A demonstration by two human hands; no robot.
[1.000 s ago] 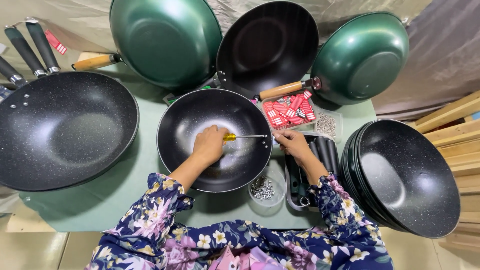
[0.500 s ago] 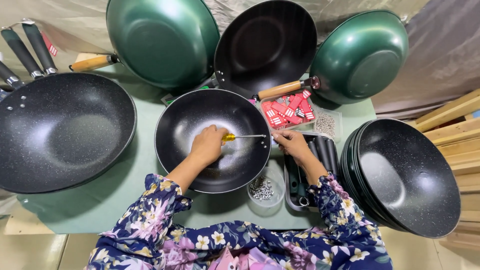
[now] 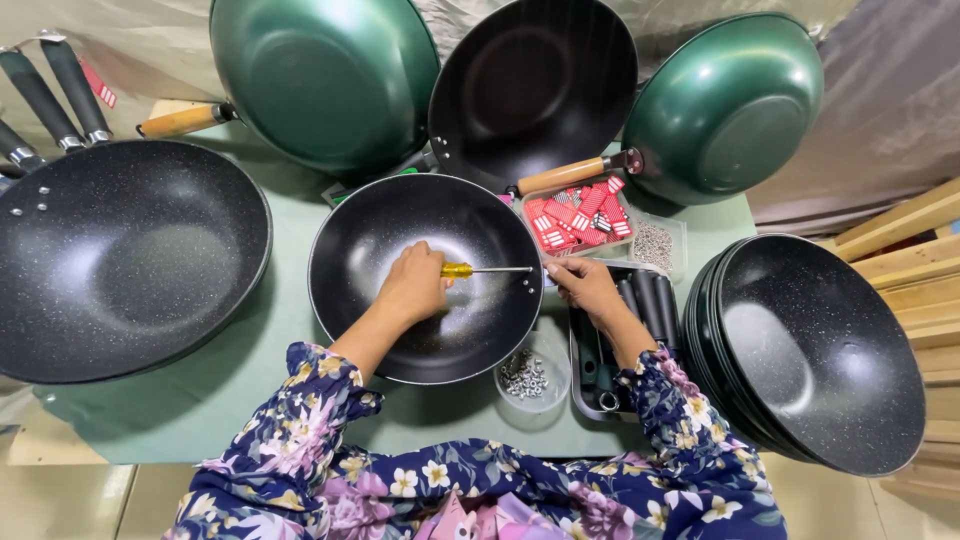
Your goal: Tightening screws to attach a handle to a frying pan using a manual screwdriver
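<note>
A black speckled wok lies in the middle of the green table. My left hand is inside it, closed on a yellow-handled screwdriver whose shaft points right at the wok's rim. My right hand is at the outside of that rim, holding a black handle against the wok where the screwdriver tip meets it. Both forearms wear floral sleeves.
A large black wok sits at left. Two green woks and a black one stand at the back. A stack of black woks is at right. A cup of screws, red tags and washers lie nearby.
</note>
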